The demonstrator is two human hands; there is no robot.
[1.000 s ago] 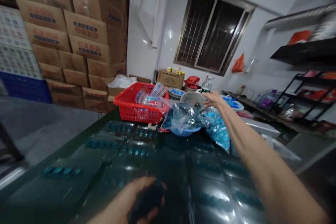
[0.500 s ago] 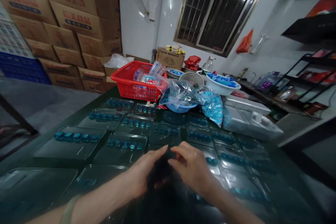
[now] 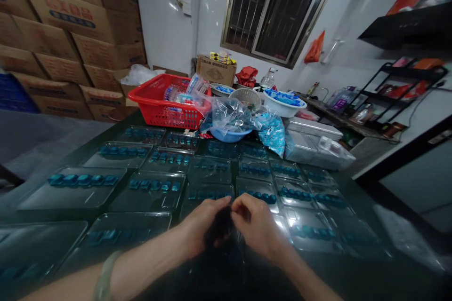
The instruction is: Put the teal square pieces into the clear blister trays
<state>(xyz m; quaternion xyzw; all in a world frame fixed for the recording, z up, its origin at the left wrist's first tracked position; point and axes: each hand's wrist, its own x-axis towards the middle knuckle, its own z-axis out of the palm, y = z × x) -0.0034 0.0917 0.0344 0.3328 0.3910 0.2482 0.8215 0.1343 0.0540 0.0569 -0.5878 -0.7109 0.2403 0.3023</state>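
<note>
My left hand (image 3: 201, 225) is low in the middle of the view, its thumb stretched forward and its other fingers curled into shadow. Close against its thumb side, my right hand (image 3: 256, 221) has thumb and fingertips pinched together. Whatever lies in either hand is hidden or too small to make out. Around the hands, clear shallow plastic trays (image 3: 144, 202) cover the dark green table in rows. Many carry a line of small shiny blue-green pieces (image 3: 84, 179) near the far edge. Just beyond my right hand is a tray with similar pieces (image 3: 265, 196).
At the table's far side stand a red plastic basket (image 3: 165, 115) of packages, a blue basin (image 3: 229, 135) under clear plastic, a bag of blue wrapped pieces (image 3: 271, 131) and silvery packs (image 3: 307, 143). Behind are a white basin (image 3: 285, 108) and stacked cartons (image 3: 67, 14).
The view has swung right, so the background sits further left. My hands have drawn closer together, and the right thumb and fingers have closed into a tighter pinch.
</note>
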